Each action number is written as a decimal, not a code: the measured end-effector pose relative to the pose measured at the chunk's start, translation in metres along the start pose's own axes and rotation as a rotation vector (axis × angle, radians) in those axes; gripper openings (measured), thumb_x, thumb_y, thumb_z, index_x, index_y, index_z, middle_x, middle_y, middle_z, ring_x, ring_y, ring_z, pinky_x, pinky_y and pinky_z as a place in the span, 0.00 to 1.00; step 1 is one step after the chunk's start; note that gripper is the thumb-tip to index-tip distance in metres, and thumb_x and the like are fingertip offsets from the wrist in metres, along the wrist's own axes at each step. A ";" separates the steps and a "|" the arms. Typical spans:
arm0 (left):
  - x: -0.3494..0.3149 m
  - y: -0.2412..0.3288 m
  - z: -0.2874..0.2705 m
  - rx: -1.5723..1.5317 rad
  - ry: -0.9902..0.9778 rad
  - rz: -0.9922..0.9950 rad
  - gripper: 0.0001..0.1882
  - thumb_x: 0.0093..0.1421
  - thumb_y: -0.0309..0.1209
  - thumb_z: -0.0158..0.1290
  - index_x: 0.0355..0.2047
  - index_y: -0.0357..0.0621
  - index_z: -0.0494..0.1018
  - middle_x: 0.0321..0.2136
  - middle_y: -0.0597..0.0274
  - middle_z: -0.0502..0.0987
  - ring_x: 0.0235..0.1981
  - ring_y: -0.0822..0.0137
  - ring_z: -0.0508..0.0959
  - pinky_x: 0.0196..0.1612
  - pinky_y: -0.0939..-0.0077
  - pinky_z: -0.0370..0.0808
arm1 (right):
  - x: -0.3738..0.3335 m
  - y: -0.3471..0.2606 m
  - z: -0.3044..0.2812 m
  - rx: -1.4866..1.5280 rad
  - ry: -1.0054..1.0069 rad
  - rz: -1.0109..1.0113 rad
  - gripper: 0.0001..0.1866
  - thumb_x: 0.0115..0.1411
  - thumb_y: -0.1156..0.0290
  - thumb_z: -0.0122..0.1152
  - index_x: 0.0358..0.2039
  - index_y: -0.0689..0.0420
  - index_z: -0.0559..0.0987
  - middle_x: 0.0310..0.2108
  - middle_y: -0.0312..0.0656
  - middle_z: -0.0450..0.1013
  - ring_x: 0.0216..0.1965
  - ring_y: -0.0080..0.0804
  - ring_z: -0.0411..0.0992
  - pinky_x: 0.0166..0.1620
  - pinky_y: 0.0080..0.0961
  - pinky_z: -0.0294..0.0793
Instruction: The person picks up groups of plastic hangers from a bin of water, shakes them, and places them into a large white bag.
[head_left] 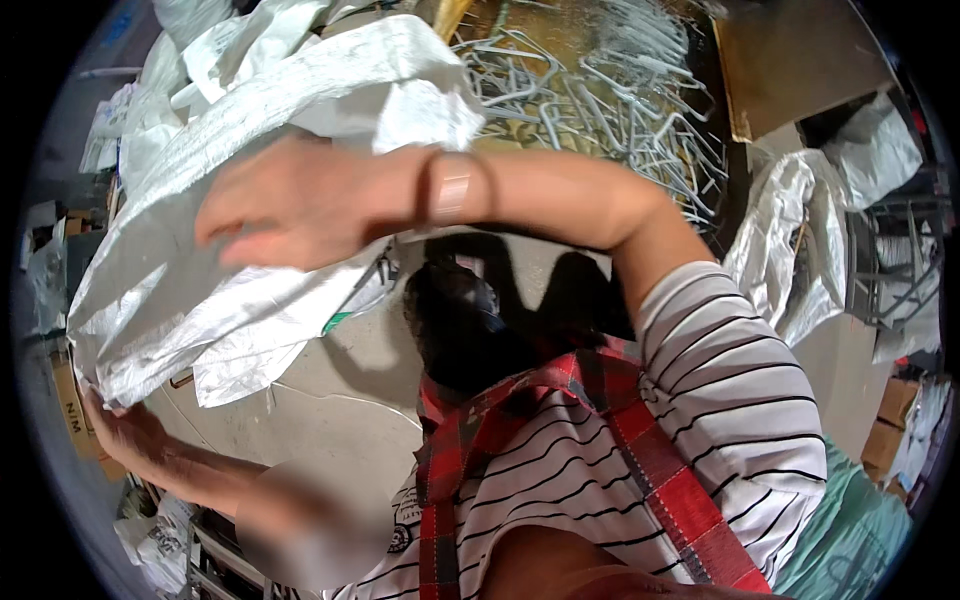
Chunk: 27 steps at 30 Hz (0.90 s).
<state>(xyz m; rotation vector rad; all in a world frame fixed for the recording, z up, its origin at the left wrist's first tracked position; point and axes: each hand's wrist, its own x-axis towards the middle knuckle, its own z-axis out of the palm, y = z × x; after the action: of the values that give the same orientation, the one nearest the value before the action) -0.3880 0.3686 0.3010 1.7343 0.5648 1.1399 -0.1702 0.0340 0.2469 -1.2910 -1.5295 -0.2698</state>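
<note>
A large white woven sack [250, 330] spreads across the left side, its mouth held wide. My left hand [125, 430] is closed on the sack's rim at the far left, with its fingertips partly hidden behind the fabric. Across the mouth of the sack reaches my right hand [290, 205], blurred by motion. Its fingers and thumb are apart, and nothing shows between them. Beyond my right forearm lies a tangled pile of bent grey metal rods [620, 95].
A brown panel [800, 65] stands beside the rods at the upper right. Below it hangs another white sack [790, 245]. Cardboard boxes [895, 425] sit at the right edge, near green sheeting [850, 530]. More white bags [230, 50] crowd the upper left.
</note>
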 end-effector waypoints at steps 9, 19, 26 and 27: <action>-0.252 0.093 0.218 -0.051 -0.450 0.533 0.21 0.51 0.33 0.50 0.42 0.30 0.66 0.35 0.47 0.71 0.35 0.58 0.73 0.39 0.75 0.70 | -0.222 0.031 -0.230 -0.927 0.031 0.964 0.13 0.54 0.63 0.53 0.36 0.55 0.77 0.29 0.45 0.75 0.30 0.41 0.73 0.35 0.31 0.72; -0.302 -0.019 0.449 -0.503 -0.800 -0.741 0.20 0.53 0.24 0.47 0.48 0.30 0.62 0.42 0.54 0.67 0.37 0.70 0.72 0.40 0.79 0.70 | -0.283 0.177 -0.133 -0.940 -0.424 0.912 0.21 0.47 0.65 0.56 0.41 0.61 0.69 0.35 0.47 0.70 0.41 0.41 0.67 0.40 0.38 0.70; -0.289 -0.044 0.459 -0.598 -0.650 -0.935 0.15 0.53 0.21 0.48 0.43 0.36 0.66 0.36 0.59 0.71 0.32 0.69 0.74 0.35 0.78 0.70 | -0.311 0.306 -0.059 -1.306 -0.450 0.991 0.32 0.53 0.67 0.48 0.59 0.53 0.53 0.44 0.55 0.64 0.42 0.45 0.66 0.42 0.36 0.66; -0.287 -0.044 0.461 -0.609 -0.635 -0.940 0.14 0.53 0.21 0.48 0.42 0.36 0.67 0.35 0.60 0.71 0.31 0.70 0.73 0.34 0.78 0.70 | -0.317 0.319 -0.056 -1.192 -0.437 1.098 0.34 0.53 0.69 0.46 0.61 0.52 0.49 0.49 0.60 0.60 0.40 0.49 0.68 0.41 0.37 0.68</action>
<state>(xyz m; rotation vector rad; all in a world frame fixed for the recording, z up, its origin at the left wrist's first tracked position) -0.1079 -0.0450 0.0828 0.9873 0.4678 0.0427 0.0723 -0.0645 -0.1229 -3.0680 -0.6542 -0.1586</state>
